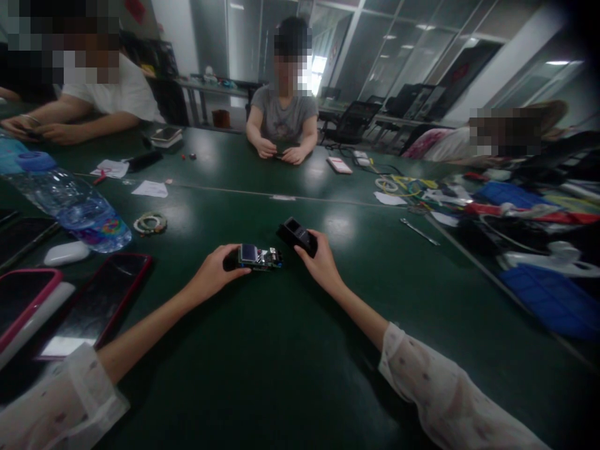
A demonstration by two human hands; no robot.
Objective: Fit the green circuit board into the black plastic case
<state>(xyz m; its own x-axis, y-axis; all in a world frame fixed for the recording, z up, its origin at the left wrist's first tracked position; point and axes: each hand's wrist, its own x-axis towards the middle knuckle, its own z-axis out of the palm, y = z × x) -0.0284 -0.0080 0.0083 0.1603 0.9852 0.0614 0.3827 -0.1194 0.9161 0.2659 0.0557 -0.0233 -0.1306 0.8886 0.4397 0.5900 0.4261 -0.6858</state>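
"In the head view, where's the circuit board [265,257]?"

"On or just over the table [262,375], near twelve o'clock; the left hand [213,269] grips its nine o'clock end."

"The right hand [322,255]?"

"It pinches the black case [295,234], at the board's two o'clock. Best handling, probably: fingertips on the board's edges, off the screen [249,252], both pieces low."

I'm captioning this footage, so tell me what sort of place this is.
Probably a shared electronics workroom: a person in grey sits across the green table, the left hand holds a bare circuit board, and loose cables lie toward the right.
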